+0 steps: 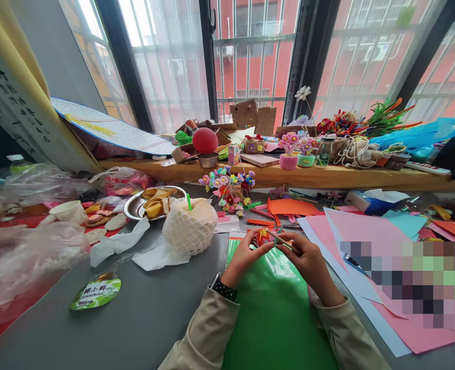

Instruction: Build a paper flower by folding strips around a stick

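Note:
My left hand (246, 258) and my right hand (306, 261) meet above the top end of a glossy green sheet (273, 308). In the fingers of my right hand is a thin pale stick (276, 239), slanting up to the left. The fingers of my left hand are closed at its side; what they pinch is too small to make out. A small bluish-green piece shows between the fingertips. Just behind the hands lie orange paper strips (261, 222), with small red and yellow bits among them.
A coconut in white netting (190, 226) with a green straw stands left, beside a metal bowl (134, 205) of banana peels. Pink paper sheets (360, 231) spread at right. Craft flowers (227, 185) stand behind. Plastic bags (46, 252) crowd the far left. A cluttered wooden ledge (161, 173) runs under the window.

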### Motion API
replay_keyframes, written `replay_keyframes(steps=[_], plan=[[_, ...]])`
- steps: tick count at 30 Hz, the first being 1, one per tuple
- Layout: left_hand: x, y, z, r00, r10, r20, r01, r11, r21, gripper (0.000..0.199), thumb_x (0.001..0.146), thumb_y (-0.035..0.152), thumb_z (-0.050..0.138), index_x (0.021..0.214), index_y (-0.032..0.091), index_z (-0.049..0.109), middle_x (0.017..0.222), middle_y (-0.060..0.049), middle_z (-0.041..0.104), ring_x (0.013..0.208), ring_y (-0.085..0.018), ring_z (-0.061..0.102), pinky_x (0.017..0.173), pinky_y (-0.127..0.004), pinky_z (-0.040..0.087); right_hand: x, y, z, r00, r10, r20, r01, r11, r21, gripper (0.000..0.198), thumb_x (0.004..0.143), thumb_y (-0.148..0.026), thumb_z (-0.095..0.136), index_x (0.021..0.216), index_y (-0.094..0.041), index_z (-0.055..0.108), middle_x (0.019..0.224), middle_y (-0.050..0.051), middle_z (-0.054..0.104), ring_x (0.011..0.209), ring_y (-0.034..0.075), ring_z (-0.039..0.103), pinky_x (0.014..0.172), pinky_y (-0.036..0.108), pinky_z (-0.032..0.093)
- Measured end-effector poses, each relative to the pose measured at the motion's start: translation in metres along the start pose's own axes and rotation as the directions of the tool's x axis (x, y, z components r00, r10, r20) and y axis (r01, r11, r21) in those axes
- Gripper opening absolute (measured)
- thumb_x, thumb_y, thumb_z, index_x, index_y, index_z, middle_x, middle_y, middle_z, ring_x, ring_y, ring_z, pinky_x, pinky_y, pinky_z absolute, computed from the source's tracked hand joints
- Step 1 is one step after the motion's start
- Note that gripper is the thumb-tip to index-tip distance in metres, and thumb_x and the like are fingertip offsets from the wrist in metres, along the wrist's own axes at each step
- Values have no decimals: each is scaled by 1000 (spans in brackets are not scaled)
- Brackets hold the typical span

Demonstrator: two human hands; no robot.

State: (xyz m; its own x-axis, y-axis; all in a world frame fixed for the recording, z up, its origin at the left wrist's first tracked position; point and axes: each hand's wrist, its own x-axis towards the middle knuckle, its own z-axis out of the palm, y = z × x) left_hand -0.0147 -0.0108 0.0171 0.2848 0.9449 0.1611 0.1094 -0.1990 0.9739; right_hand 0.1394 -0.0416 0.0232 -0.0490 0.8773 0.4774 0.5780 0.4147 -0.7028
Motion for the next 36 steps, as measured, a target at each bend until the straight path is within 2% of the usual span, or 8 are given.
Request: replay_keyframes(steps=[4, 7, 10, 15, 20, 28, 34, 36], plan=[[-1, 1, 0, 998, -33, -44, 32, 999, -17, 47, 61, 40, 62, 100, 18, 47, 101, -5, 55, 93, -18, 50, 70, -24, 40, 1, 1, -1, 1000, -24, -2, 24, 999, -43, 20, 73, -36, 52, 77, -17, 53, 60, -2, 49, 43, 8, 36, 40, 20, 30], [0, -1, 1, 998, -38, -42, 35, 997, -67, 46, 59, 39, 63, 96, 16, 48, 94, -5, 56, 88, -18, 52, 69, -24, 41, 2, 2, -2, 994, -104, 25, 106, 991, -79, 18, 72, -35, 54, 70, -17, 52, 64, -1, 47, 44, 7, 36, 41, 20, 32], [3, -6, 2, 1000, -29, -7, 28, 988, -153, 46, 59, 40, 63, 95, 15, 47, 88, -5, 57, 81, -16, 54, 66, -24, 44, 2, 2, 0, 983, -176, 61, 181, 978, -101, 15, 73, -33, 54, 72, -18, 55, 70, 1, 48, 46, 8, 40, 44, 20, 36], [5, -9, 5, 996, -90, 25, 93, 945, -312, 54, 58, 45, 62, 98, 15, 42, 86, -5, 55, 65, -13, 58, 53, -25, 48, -1, 4, 5, 972, -233, 13, 232, 963, -136, 12, 74, -28, 53, 79, -18, 56, 78, 4, 51, 58, 12, 50, 50, 22, 42], [4, -7, 7, 991, -132, -9, 126, 959, -255, 43, 63, 45, 57, 88, 15, 43, 72, 0, 53, 49, -8, 55, 50, -23, 47, -3, 3, 7, 966, -259, 3, 256, 952, -170, 9, 75, -27, 51, 79, -19, 54, 78, 4, 52, 65, 14, 53, 54, 23, 44], [2, -12, 11, 988, -150, -44, 141, 978, -155, 38, 65, 47, 53, 81, 18, 33, 53, 7, 48, 40, -9, 50, 38, -18, 40, -5, -2, 11, 977, -214, 24, 214, 957, -193, 4, 73, -18, 51, 76, -18, 50, 78, 3, 51, 64, 13, 54, 52, 22, 42], [0, -10, 14, 988, -138, -74, 122, 974, -192, 43, 65, 48, 53, 89, 18, 33, 57, 5, 52, 42, -10, 52, 39, -20, 40, -5, 0, 13, 952, -302, -38, 283, 924, -258, 6, 72, -15, 49, 77, -19, 51, 79, 3, 52, 69, 14, 56, 54, 22, 44], [0, -7, 14, 990, -102, -99, 79, 973, -215, 43, 65, 45, 55, 91, 18, 35, 62, 4, 53, 46, -9, 53, 42, -20, 42, -5, 1, 14, 940, -340, -39, 318, 910, -266, 7, 73, -15, 49, 79, -19, 51, 81, 4, 54, 69, 13, 56, 54, 21, 44]])
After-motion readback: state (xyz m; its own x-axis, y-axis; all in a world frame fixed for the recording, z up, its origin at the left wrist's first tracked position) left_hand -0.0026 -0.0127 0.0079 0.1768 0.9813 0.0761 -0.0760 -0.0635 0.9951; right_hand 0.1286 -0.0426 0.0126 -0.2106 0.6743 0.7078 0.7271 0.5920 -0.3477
